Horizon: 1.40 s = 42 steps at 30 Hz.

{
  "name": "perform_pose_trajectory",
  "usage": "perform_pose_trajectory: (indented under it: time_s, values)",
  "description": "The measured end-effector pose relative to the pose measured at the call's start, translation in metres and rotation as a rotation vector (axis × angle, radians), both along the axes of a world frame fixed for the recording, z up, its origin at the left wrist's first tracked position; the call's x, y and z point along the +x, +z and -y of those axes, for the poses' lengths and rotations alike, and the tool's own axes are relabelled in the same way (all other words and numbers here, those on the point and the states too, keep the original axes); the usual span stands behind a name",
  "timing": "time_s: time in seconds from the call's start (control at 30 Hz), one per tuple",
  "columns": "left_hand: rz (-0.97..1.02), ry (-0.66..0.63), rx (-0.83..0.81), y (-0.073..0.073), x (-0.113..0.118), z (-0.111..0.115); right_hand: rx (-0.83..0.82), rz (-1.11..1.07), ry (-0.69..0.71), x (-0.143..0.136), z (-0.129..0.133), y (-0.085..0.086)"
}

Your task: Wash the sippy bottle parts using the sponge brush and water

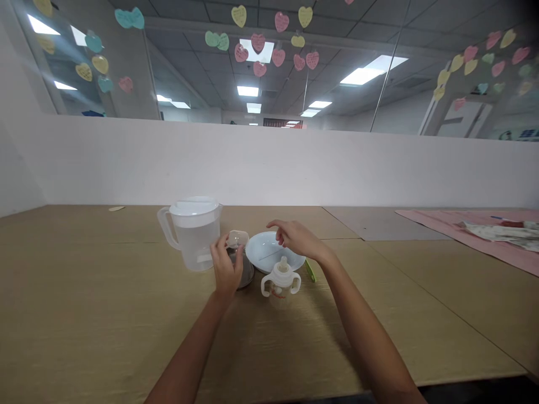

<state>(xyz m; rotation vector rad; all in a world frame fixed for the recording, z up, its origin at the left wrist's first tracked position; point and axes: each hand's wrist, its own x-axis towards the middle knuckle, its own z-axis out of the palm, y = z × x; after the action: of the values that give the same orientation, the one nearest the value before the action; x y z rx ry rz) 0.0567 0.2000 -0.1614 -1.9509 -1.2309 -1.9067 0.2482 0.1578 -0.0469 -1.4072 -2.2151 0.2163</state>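
My left hand [226, 268] is at a dark grey, see-through container [247, 275], thumb and fingers apart around its near left side; whether they touch it I cannot tell. A beige, rounded piece [238, 238] shows just behind that hand. Over the white bowl [254, 253] hovers my right hand [298, 238], index finger stretched to the left and the others loosely bent, with nothing visible in it. A thin line crosses the bowl's inside. Upright in front of the bowl stands a clear baby bottle [281, 282] with a teat and two white handles.
A lidded, translucent pitcher [197, 238] stands left of my left hand. Right of the bowl lies a green strip-like object [310, 271]. A pink cloth [425, 219] with fabric on it covers the far right. Behind the table rises a white wall [269, 163] below glass.
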Motion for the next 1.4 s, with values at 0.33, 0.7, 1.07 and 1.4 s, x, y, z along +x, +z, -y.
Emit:
perform_pose_trajectory:
  time_s: [0.33,0.7,1.07,1.4]
  values:
    - [-0.174,-0.056,0.38,-0.002,0.019,0.027,-0.094,-0.151,0.386,-0.011,0.019,0.01]
    - [-0.136,-0.387,0.038,-0.004,0.021,0.028,0.058,0.004,0.109,0.001,0.035,0.022]
    - [-0.364,-0.579,-0.331,-0.008,0.04,0.046,-0.331,0.189,0.082,0.016,0.018,0.014]
    - [-0.341,-0.563,-0.315,-0.007,0.044,0.048,-0.307,0.325,0.115,0.008,0.017,0.01]
